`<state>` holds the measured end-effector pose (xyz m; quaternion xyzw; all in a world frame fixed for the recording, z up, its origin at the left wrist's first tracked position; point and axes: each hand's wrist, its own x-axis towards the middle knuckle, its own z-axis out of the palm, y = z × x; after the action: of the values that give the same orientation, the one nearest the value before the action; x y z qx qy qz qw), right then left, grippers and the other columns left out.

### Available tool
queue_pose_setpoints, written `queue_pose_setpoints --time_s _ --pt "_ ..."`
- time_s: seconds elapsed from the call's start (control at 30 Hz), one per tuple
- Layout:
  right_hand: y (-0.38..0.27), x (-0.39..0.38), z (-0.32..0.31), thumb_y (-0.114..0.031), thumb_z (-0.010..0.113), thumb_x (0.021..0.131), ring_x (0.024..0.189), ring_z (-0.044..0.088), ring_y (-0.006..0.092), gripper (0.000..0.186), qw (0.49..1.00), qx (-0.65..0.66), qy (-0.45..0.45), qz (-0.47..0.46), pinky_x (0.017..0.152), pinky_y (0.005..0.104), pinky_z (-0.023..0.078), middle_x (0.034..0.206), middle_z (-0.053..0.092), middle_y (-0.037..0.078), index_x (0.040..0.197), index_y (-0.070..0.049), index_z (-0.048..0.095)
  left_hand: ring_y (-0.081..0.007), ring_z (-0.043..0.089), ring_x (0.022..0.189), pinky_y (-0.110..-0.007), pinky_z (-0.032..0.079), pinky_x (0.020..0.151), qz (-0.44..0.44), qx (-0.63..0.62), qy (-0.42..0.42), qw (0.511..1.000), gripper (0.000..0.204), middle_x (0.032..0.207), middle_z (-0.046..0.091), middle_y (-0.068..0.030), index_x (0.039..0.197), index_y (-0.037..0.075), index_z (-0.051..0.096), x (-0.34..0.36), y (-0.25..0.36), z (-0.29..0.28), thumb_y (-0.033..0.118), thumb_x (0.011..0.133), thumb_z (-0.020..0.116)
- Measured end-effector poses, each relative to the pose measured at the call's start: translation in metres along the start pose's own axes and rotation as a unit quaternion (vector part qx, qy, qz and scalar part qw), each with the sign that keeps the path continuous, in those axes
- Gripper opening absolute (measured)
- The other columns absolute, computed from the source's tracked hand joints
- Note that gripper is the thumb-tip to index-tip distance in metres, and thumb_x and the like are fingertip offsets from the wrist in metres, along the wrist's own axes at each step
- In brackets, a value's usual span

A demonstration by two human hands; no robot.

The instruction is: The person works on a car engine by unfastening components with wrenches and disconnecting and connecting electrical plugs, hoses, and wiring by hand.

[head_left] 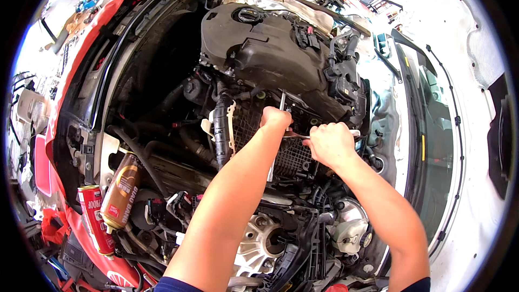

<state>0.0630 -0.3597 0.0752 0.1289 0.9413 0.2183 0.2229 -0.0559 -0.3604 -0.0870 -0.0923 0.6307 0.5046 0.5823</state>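
My left hand (277,118) is closed around a long silver metal bar (283,100), which stands up toward the engine cover and seems to show again below the hand. Close beside it on the right, my right hand (334,141) grips a silver wrench (295,135); its jaws are not clear to see. Both hands are over the side of the engine, just below the dark plastic engine cover (270,48). A black grid-ribbed plastic part (294,159) lies beneath them. My hands hide the spot where the tools meet the engine.
A brown spray can (121,194) and a red can (93,219) lean at the bay's left edge, by a red fender cover (81,238). A black hose (220,124) runs left of my hands. Nearer are a pale metal housing (257,246) and a reservoir (350,233). The windshield (438,108) is at right.
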Motion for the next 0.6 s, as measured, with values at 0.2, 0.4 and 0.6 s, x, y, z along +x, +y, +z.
queue_pose_setpoints --time_s 0.2,0.4,0.6 --pt "0.002 -0.009 0.025 -0.041 0.068 0.078 0.061 0.068 0.024 0.034 0.995 0.045 0.056 0.069 0.061 0.0353 0.051 0.065 0.068 0.01 0.068 -0.008 0.068 -0.0231 0.066 0.069 -0.039 0.056 0.05 0.028 -0.009 -0.01 1.0 0.008 0.082 0.067 -0.014 0.089 -0.007 0.062 -0.014 0.0 0.001 0.001 0.087 0.062" --pt "0.002 -0.011 0.043 -0.043 0.069 0.076 0.058 0.066 0.027 0.04 0.986 0.1 0.102 0.091 0.059 0.0382 0.051 0.061 0.065 0.013 0.066 -0.005 0.066 -0.0228 0.063 0.058 -0.039 0.056 0.047 0.023 -0.02 -0.007 0.999 0.013 0.081 0.067 -0.0135 0.092 -0.007 0.062 -0.017 0.002 -0.002 0.006 0.09 0.06" --pt "0.009 -0.016 0.049 -0.043 0.07 0.075 0.059 0.067 0.0277 0.04 0.973 0.149 0.109 0.135 0.058 0.0391 0.052 0.062 0.065 0.014 0.068 -0.004 0.067 -0.0241 0.063 0.061 -0.04 0.055 0.047 0.028 0.001 -0.031 0.999 0.014 0.081 0.067 -0.0114 0.093 -0.005 0.062 -0.016 0.005 0.001 0.009 0.092 0.058"
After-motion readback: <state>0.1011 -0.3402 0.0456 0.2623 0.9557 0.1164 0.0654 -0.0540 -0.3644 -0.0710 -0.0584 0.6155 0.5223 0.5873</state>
